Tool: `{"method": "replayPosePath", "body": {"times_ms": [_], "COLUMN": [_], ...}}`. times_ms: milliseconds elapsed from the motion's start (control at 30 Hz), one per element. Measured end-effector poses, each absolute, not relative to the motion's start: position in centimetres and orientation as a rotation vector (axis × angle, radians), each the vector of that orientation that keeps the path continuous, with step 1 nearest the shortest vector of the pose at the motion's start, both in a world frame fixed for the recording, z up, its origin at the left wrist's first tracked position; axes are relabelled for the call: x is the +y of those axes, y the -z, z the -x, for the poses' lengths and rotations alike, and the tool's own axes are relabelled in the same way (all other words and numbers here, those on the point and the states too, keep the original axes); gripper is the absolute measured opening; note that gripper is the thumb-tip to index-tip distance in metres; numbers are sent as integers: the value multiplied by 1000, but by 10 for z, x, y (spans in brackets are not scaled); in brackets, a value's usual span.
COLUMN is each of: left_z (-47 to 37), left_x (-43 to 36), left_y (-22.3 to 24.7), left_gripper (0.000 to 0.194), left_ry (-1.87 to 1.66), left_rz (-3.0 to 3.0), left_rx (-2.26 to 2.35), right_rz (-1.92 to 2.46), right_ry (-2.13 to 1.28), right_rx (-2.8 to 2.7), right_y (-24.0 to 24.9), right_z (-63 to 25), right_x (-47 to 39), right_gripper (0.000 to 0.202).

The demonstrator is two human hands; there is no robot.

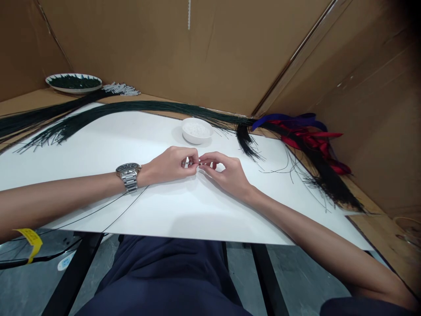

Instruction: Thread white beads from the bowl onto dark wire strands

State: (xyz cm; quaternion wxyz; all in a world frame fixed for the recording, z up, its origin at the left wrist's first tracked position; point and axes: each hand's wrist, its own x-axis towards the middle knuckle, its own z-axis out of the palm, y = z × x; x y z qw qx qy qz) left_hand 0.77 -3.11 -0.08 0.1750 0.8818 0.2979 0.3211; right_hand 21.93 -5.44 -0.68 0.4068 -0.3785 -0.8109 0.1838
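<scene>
My left hand, with a metal watch on its wrist, is closed in a pinch on a thin black cord strung with small beads. Close against it, my right hand pinches at the end of the same beaded cord; fingertips hide just what it grips there. Black cord tails run from under my left wrist past the table's front edge. Just beyond my hands stands a white bowl of small white beads.
Long dark cords lie across the back of the white board. At the back left are a plate of dark pieces and bead-ended strands. Red ribbon and blue ribbon lie right. Cardboard walls surround the table.
</scene>
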Motion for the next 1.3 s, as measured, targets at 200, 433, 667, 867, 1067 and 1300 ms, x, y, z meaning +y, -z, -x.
{"method": "replayPosePath", "body": {"times_ms": [200, 433, 667, 867, 1067, 1300], "left_z": [-7, -7, -7, -7, -7, -7], "left_x": [-30, -29, -30, -29, -30, -31], "left_y": [2, 4, 3, 4, 4, 3], "left_gripper": [5, 6, 5, 6, 7, 8], "left_ry": [-905, -843, -847, -864, -868, -878], "left_rz": [-2486, -2514, -2515, -2519, -2528, -2520], "left_rx": [817, 822, 831, 806, 790, 796], "right_rz": [1014, 1111, 1100, 1095, 1093, 1073], "right_ry": [-512, -594, -668, -683, -692, -648], "right_rx": [-2043, -2077, -2052, -2040, -2037, -2057], "right_y": [7, 5, 5, 5, 5, 5], "right_z": [-221, -221, -223, -224, -223, -225], "right_x": [-53, -53, -50, -49, -49, -49], "right_gripper": [13, 6, 3, 3, 4, 7]}}
